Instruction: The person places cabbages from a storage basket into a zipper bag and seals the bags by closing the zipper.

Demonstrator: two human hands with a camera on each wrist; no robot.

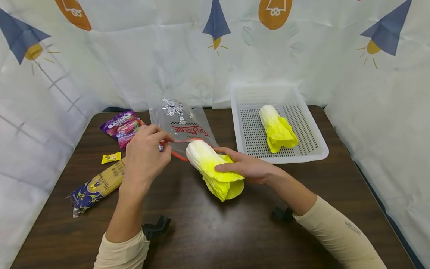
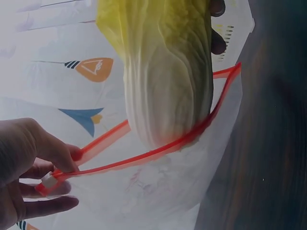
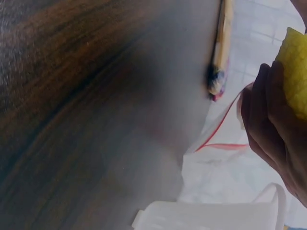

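Item: napa cabbage, white stem end at the mouth of the zip bag, leafy end over the desk.

Right hand: your grip wraps the leafy half; keep it there and steer the stem straight between the red zip strips.

Left hand: your grip pinches the bag's zip edge at the slider corner. Lift that corner to hold the mouth wide; the lower strip already lies against the stem.

Also present: second cabbage in the white basket, pasta packet, purple snack pouch.
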